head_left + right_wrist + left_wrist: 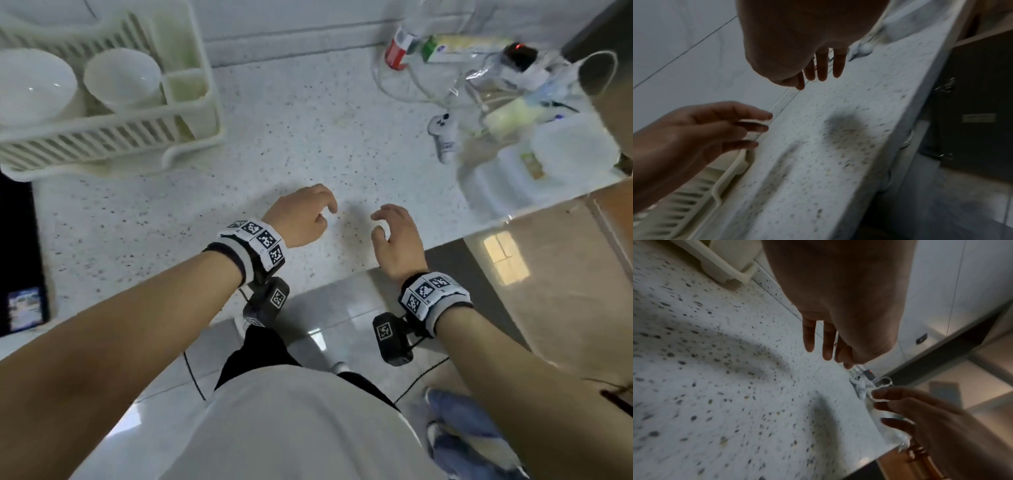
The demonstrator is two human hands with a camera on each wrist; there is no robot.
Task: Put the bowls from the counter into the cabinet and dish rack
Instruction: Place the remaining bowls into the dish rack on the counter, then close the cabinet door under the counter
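Far right of desk (291, 137): clutter w/ red-and-white container (399, 51), green-ended box (455, 46), black device w/ red light (519, 56), tangled white cables (404, 92). White controller (443, 137) lying just beside clear plastic bags (534, 161). Phone, screen lit (25, 308), at near left edge. Glossy floor tiles (329, 315) below; blue-and-white shoes (459, 435) lower right.

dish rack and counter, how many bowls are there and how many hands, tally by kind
Bowls in the dish rack: 2, a large white bowl and a small white bowl
Bowls on the open counter: 0 visible
Hands: 2, the left hand and the right hand, both empty above the counter
Total: 2 bowls and 2 hands, 4 things
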